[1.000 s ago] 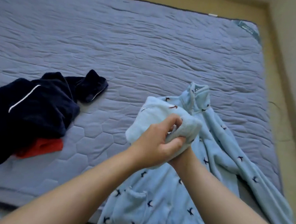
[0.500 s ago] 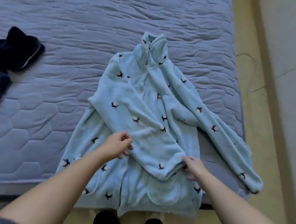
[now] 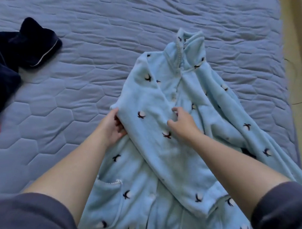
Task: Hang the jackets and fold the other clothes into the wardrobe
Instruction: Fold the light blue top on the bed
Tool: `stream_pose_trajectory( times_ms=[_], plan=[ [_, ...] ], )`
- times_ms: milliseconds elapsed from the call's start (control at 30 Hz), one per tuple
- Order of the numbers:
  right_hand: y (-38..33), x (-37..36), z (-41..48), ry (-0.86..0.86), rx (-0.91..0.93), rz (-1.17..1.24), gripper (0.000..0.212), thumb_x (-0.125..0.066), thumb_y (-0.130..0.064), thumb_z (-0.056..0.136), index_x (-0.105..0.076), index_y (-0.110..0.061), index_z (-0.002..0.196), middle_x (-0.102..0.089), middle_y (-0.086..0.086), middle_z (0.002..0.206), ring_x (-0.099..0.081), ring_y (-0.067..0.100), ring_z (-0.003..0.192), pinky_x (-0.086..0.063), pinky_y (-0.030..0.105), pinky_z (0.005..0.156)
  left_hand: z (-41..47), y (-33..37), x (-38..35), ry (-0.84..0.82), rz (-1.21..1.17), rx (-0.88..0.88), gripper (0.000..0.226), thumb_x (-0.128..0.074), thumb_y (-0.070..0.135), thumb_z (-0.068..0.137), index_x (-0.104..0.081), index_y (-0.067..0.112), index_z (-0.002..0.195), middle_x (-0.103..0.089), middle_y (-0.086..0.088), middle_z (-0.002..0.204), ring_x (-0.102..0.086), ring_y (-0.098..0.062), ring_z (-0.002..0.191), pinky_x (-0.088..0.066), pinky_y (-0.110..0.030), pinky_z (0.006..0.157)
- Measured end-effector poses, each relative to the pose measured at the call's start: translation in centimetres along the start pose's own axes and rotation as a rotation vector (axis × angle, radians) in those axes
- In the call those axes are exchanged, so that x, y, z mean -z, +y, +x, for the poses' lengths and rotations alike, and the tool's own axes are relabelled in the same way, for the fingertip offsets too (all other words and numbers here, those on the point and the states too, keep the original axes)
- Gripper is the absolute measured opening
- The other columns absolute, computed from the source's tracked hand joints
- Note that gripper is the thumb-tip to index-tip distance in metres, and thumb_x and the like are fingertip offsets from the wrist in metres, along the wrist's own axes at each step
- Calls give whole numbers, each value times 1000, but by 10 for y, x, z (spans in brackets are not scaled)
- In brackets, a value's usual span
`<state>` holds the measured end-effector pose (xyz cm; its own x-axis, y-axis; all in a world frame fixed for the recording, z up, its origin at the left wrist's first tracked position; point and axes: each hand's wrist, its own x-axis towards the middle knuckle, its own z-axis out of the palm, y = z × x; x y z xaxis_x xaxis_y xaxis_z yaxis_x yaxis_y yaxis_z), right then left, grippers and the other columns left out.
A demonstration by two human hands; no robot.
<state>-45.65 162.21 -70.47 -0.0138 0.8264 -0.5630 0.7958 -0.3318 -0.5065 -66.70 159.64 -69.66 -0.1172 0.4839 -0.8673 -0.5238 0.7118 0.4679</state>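
My left hand [image 3: 113,128] grips a pale blue fleece jacket [image 3: 147,100] on the quilted bed [image 3: 98,31]; my right hand [image 3: 183,122] touches it.
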Motion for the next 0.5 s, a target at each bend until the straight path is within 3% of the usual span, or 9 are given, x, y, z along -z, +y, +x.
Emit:
stream_pose_trajectory(
  times_ms=[67,167,233,300,400,500],
  plan=[
    [-23,-8,28,61,7,77,51,-56,-26,89,-44,-15,137,-49,7,136,-47,22,124,-35,25,92,18,-3,3,-61,-98,65,45,-39,44,99,-55,14,128,-61,-5,127,-63,-21,94,-50,-33,76],
    [-61,-14,73,80,3,266,46,-61,-31,89,-52,-13,131,-54,2,122,-53,17,109,-36,21,80,41,-16,12,-115,-181,101,39,-41,44,98,-59,14,115,-65,-5,118,-63,-17,91,-50,-32,74],
    [-86,-16,100,57,-32,323,37,-63,-34,89,-60,-9,116,-60,4,106,-58,16,87,-44,24,65,50,-19,17,-188,-250,65,35,-44,38,98,-61,12,115,-68,-6,109,-64,-19,95,-52,-34,81],
    [-114,-16,118,2,-52,420,15,-64,-28,89,-62,-13,91,-64,5,86,-60,14,66,-50,23,53,58,-13,23,-199,-350,-93,28,-48,28,98,-63,10,113,-71,-6,100,-65,-20,93,-53,-35,83],
    [-151,-22,145,9,88,516,10,-65,-20,86,-56,-21,81,-64,6,81,-63,18,70,-55,33,66,78,-6,42,-81,-299,-404,20,-60,33,90,-72,17,94,-72,-2,97,-66,-20,96,-52,-37,91],
    [-154,-42,154,-81,145,283,13,-61,-16,87,-52,-24,84,-59,8,91,-61,22,82,-52,39,74,88,-6,61,-23,-89,-462,21,-61,42,81,-72,26,88,-72,7,99,-64,-18,104,-48,-40,99]
  ],
)
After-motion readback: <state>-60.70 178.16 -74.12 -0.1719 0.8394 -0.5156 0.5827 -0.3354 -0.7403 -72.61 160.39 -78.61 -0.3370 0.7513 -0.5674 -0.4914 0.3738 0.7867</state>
